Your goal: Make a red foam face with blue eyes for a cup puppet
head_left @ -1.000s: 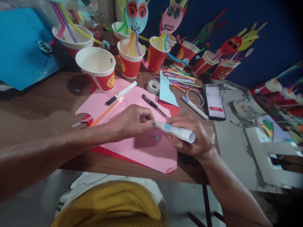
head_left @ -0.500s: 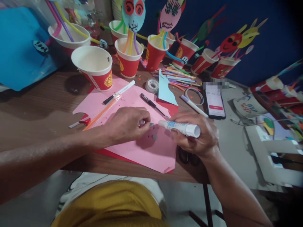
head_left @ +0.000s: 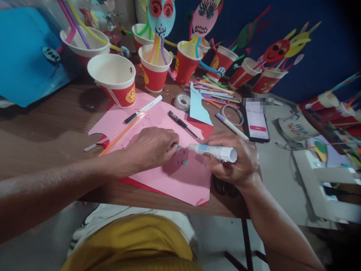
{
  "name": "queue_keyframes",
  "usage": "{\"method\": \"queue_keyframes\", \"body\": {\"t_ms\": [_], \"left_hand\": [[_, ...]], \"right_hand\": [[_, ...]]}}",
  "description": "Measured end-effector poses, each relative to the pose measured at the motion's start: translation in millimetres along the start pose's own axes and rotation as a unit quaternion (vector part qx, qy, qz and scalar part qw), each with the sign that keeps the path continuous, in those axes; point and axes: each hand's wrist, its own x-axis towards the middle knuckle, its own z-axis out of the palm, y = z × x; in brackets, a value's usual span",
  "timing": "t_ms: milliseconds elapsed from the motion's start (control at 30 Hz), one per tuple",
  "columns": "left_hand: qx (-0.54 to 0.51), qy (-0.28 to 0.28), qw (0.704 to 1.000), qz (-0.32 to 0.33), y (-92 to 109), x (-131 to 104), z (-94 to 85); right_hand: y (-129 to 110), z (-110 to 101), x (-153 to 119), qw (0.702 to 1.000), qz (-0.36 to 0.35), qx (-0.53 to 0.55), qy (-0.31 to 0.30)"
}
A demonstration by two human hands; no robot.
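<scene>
Above the pink paper (head_left: pixel 169 184), your hands work apart: your right hand (head_left: pixel 232 160) wraps firmly around a glue stick (head_left: pixel 214 151), over the paper's right side, seemingly gripped along the barrel to leave its tip free and facing left. Your left hand (head_left: pixel 152 146), over the paper's middle, pinches a small pale piece (head_left: pixel 178 147), apparently by its edge so that some surface stays exposed. A marker (head_left: pixel 143 110) and a pen (head_left: pixel 180 121) lie toward the paper's far side, probably for easy reach; an empty cup (head_left: pixel 111 84) stands at its far left.
</scene>
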Motion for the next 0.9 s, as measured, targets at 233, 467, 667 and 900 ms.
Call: {"method": "queue_keyframes", "body": {"t_ms": [233, 467, 667, 900], "left_hand": [[0.006, 0.002, 1.000, -0.002, -0.5, 0.3, 1.1], [0.014, -0.005, 1.000, 0.012, -1.4, 0.1, 1.9], [0.020, -0.012, 1.000, 0.009, 0.0, -0.6, 1.1], [0.022, 0.022, 0.999, 0.009, -1.2, -3.5, -6.0]], "right_hand": [[-1.6, -0.2, 0.7, 1.000, 0.000, 0.008, -0.005], [-2.6, -0.5, 0.3, 1.000, 0.001, 0.002, -0.014], [-2.3, -0.5, 0.7, 1.000, 0.004, 0.013, -0.017], [-3.2, 0.9, 0.7, 1.000, 0.011, 0.018, -0.019]]}}
